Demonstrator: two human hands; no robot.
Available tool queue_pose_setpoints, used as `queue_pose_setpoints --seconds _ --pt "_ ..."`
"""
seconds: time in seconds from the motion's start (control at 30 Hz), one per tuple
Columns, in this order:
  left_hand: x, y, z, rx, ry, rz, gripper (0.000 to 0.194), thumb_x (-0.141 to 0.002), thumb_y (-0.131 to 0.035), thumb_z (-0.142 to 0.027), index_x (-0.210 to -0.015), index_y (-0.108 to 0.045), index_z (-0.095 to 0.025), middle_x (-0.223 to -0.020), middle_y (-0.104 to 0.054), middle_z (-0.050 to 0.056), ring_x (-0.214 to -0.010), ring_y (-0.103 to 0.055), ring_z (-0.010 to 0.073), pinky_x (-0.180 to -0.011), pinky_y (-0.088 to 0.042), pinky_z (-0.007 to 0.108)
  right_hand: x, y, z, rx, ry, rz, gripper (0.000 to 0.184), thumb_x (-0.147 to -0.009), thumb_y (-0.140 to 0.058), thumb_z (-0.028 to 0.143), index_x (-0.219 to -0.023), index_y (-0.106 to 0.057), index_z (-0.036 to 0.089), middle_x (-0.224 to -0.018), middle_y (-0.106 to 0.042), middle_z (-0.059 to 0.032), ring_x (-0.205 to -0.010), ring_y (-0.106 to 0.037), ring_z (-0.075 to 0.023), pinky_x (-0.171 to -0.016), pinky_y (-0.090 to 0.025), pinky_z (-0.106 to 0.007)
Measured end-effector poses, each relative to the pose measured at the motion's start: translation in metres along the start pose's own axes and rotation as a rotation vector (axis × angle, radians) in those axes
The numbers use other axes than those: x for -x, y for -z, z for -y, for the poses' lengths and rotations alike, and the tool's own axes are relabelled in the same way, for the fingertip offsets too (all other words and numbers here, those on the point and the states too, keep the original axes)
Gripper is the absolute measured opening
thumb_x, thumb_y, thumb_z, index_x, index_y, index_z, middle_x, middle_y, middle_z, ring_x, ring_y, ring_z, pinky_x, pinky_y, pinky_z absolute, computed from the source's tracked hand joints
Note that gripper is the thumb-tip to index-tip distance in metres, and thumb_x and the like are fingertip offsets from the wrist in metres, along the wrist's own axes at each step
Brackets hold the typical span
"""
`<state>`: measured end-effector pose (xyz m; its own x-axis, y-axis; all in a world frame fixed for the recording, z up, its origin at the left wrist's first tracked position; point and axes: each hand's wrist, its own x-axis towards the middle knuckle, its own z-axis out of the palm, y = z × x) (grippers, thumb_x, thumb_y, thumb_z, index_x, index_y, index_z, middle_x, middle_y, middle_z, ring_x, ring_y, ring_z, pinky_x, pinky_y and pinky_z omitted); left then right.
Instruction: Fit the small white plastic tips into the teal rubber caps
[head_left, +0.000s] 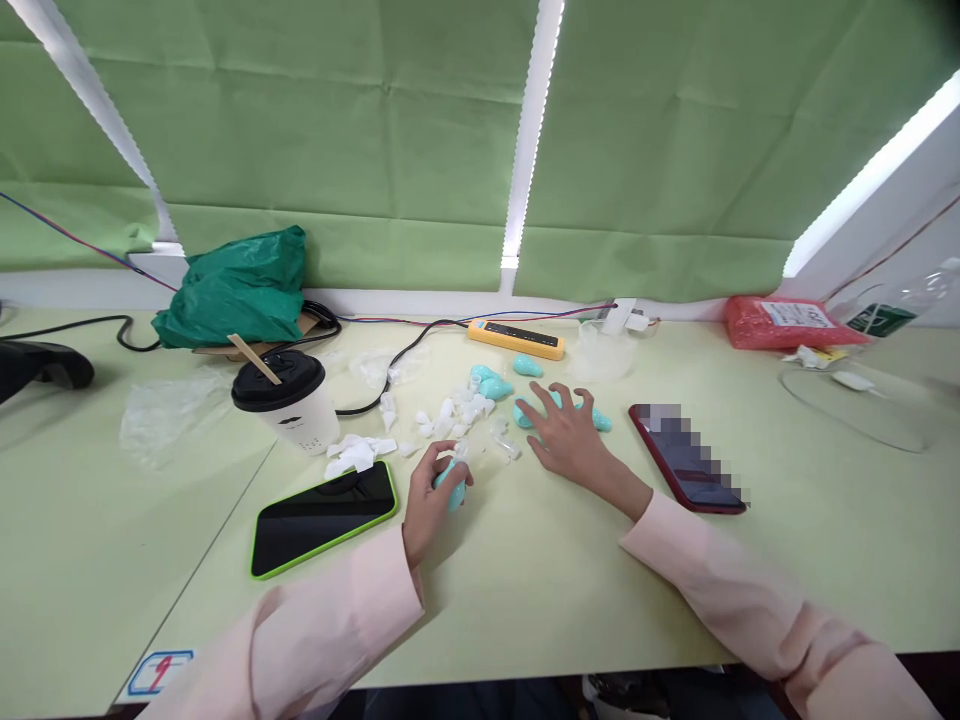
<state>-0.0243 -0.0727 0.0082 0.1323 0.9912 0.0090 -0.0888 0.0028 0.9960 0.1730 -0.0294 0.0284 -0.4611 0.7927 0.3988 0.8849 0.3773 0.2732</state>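
Left hand (429, 505) clamps one bulb (451, 488); right hand (568, 440), fingers apart, covers loose bulbs (602, 420) rightward, nearer the back edge of the table (540, 590).

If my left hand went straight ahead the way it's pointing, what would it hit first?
Probably the white scraps just beyond your left hand, though its height above the table is hard to judge.

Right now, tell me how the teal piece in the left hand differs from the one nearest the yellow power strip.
The held teal piece is in the left hand; the lone teal piece lies on the table. That hand partly covers the held teal piece, while the lone teal piece is fully visible. Both are glossy and teal.
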Motion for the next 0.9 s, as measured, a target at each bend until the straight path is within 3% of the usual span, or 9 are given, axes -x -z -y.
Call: queue_pose_setpoints --seconds 0.1,0.23,0.37,0.5,0.63,0.77,0.9 --pt "0.000 -0.001 0.002 0.007 -0.023 -0.013 0.025 -0.071 -0.051 -0.032 -0.092 -0.041 -0.021 -0.055 -0.046 -0.005 -0.049 -0.042 0.0075 -0.043 -0.035 0.017 -0.004 0.001 0.001 0.001 -0.003 0.048 0.034 -0.073 -0.046 0.024 -0.106 -0.047 0.017 -0.115 -0.044 -0.0145 -0.101 -0.034 -0.0323 -0.078 -0.020 -0.051" --pt "-0.002 -0.002 0.003 0.014 -0.037 -0.097 0.021 -0.071 -0.051 -0.034 -0.085 -0.044 -0.019 -0.055 -0.046 -0.005 -0.047 -0.043 0.0076 -0.042 -0.036 0.018 -0.014 0.002 0.014 -0.091 0.173 0.053 0.027 -0.082 -0.033 0.020 -0.105 -0.046 0.022 -0.110 -0.049 -0.0078 -0.102 -0.036 -0.0240 -0.084 -0.019 -0.047" --pt "-0.004 -0.002 0.004 0.030 -0.046 -0.147 0.021 -0.071 -0.051 -0.033 -0.084 -0.046 -0.018 -0.052 -0.047 -0.005 -0.044 -0.043 0.0073 -0.043 -0.036 0.019 -0.034 -0.004 0.030 -0.100 0.132 0.059 0.035 -0.081 -0.036 0.025 -0.117 -0.037 0.022 -0.122 -0.038 -0.0111 -0.105 -0.033 -0.0269 -0.082 -0.024 -0.043" --pt "-0.003 -0.002 0.005 0.026 -0.050 -0.116 0.023 -0.070 -0.053 -0.032 -0.085 -0.047 -0.017 -0.051 -0.047 -0.005 -0.042 -0.042 0.0070 -0.042 -0.035 0.019 -0.050 -0.016 0.040 -0.067 0.056 0.109 0.044 -0.078 -0.041 0.029 -0.121 -0.031 0.024 -0.128 -0.028 -0.0128 -0.108 -0.028 -0.0330 -0.082 -0.022 -0.049" --pt "0.000 -0.003 0.006 -0.048 -0.087 -0.105 0.024 -0.069 -0.055 -0.030 -0.088 -0.048 -0.017 -0.048 -0.045 -0.006 -0.040 -0.039 0.0056 -0.044 -0.033 0.019 -0.055 -0.028 0.049 -0.086 0.141 0.123 0.041 -0.078 -0.040 0.020 -0.118 -0.035 0.030 -0.130 -0.023 -0.0095 -0.111 -0.024 -0.0332 -0.082 -0.019 -0.052" --pt "0.001 -0.004 0.007 -0.066 -0.081 -0.050 0.023 -0.069 -0.053 -0.030 -0.086 -0.048 -0.016 -0.048 -0.046 -0.006 -0.040 -0.040 0.0060 -0.044 -0.033 0.019 -0.057 -0.036 0.053 -0.116 0.225 0.127 0.038 -0.077 -0.036 0.008 -0.110 -0.045 0.024 -0.120 -0.037 -0.0114 -0.109 -0.026 -0.0313 -0.081 -0.018 -0.054" --pt "0.000 -0.004 0.009 -0.084 -0.073 -0.035 0.022 -0.069 -0.054 -0.030 -0.085 -0.048 -0.016 -0.049 -0.045 -0.006 -0.040 -0.040 0.0061 -0.044 -0.034 0.019 -0.057 -0.035 0.050 -0.145 0.258 0.131 0.025 -0.078 -0.038 0.012 -0.095 -0.055 0.018 -0.112 -0.044 -0.0122 -0.106 -0.028 -0.0290 -0.082 -0.019 -0.051"
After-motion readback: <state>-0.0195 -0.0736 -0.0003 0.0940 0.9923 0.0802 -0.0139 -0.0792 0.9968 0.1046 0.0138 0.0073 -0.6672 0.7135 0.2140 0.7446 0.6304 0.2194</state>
